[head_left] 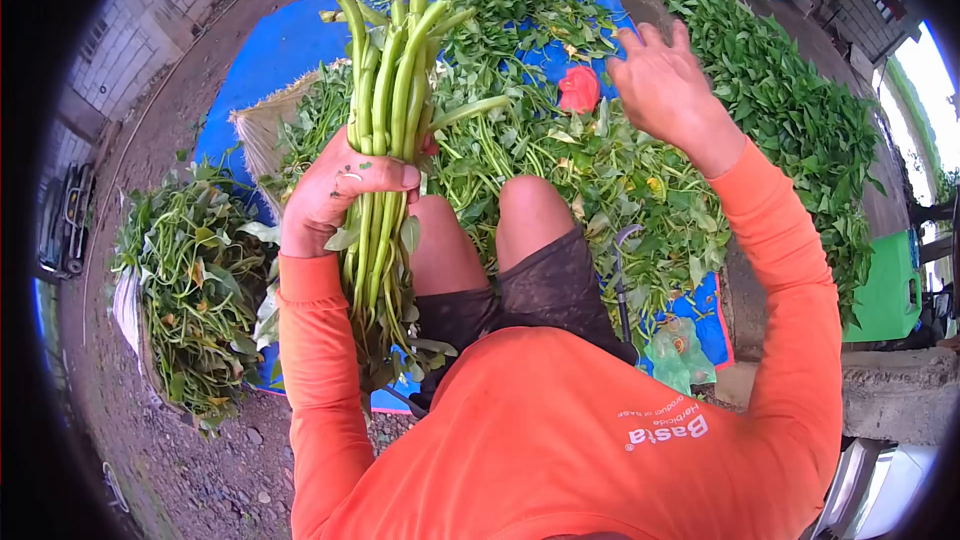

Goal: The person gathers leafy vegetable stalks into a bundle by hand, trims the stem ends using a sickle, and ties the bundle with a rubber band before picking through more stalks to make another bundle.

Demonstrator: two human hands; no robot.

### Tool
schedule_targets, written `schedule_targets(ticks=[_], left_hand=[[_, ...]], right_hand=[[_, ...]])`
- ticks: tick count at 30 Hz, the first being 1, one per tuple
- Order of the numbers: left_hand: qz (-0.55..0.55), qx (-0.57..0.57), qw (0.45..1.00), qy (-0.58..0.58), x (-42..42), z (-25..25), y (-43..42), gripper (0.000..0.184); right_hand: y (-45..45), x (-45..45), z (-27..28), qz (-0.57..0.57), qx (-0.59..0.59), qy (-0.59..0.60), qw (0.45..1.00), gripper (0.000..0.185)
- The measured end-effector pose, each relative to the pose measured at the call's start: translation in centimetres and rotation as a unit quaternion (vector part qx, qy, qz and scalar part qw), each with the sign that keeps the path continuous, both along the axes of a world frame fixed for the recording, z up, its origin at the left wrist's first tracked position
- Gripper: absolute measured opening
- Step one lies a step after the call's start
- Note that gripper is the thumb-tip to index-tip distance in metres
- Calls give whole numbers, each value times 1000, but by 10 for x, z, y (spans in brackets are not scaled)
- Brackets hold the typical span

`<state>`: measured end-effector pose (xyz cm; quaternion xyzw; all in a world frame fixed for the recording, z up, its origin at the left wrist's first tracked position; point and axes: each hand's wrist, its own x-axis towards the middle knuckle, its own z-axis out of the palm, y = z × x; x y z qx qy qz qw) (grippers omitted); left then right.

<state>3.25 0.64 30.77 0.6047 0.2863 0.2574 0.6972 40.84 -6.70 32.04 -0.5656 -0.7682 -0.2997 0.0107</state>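
Stem bundle [392, 100] within left hand [345, 185]

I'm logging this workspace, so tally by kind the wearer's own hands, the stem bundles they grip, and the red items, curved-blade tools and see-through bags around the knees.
Hands: 2, left hand and right hand
Gripped stem bundle: 1
Crumpled red item: 1
Curved-blade tool: 1
See-through bag: 1
Total: 6

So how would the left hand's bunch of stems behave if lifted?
The bunch of stems would likely stay stiff where thick stalks jut from the left hand; its leafy end probably flops. So many stalks suggest some heft.
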Motion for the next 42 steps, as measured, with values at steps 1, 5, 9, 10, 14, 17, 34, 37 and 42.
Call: schedule_targets(ticks=[1,5,9,10,14,17,34,37,42], left_hand=[[-6,-7,999,-36,0,-2,-1,64],[-37,-14,984,-175,10,-18,11,67],[-57,-25,963,-263,10,-11,21,65],[-43,-27,962,-267,10,-8,20,65],[-21,-15,966,-256,2,-4,19,64],[17,6,974,-227,-1,-1,17,63],[-55,-52,948,-310,19,-1,11,69],[-4,-47,945,-322,25,-3,4,75],[0,-43,941,-337,14,6,1,81]], right_hand=[[-1,-8,-2,-6,-40,96,995,34],[6,-77,-29,48,-283,665,690,34],[29,-146,-57,196,-211,809,512,27],[33,-155,-57,228,-187,810,507,26],[40,-163,-55,240,-152,809,514,18],[31,-156,-39,198,-157,779,573,14],[34,-86,-19,181,-42,656,731,39],[31,-142,-20,333,-157,751,548,30],[32,-152,-9,340,-35,750,566,18]])
